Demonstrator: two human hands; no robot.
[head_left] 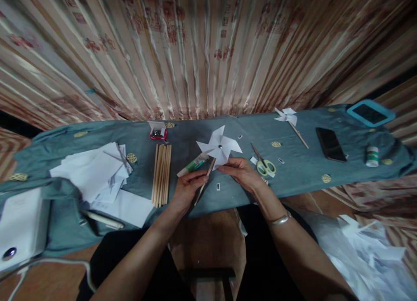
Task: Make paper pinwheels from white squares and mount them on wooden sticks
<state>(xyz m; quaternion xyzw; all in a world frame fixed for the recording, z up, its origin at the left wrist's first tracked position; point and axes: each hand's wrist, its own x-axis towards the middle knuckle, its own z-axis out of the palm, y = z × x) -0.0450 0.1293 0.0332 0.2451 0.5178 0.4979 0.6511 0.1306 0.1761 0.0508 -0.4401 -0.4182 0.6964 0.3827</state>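
A white paper pinwheel (224, 143) with a metal pin at its centre is held up over the middle of the cloth-covered table. Its wooden stick (202, 189) slants down to the left, pinched by my left hand (189, 186) between thumb and fingers. My right hand (241, 173) is closed on the lower right blade of the pinwheel. Behind my left hand lies a green and white packet (195, 163), partly hidden. To the right of my right hand are scissors (265, 166) with light green handles.
Left of centre are several wooden sticks (161, 175), a small red box of pins (158, 131) and stacked white paper (94, 168). Rightward lie another pinwheel (288, 116), a black phone (331, 143), a small jar (372, 156) and a blue-framed tablet (370, 113). A white device (21, 223) sits front left.
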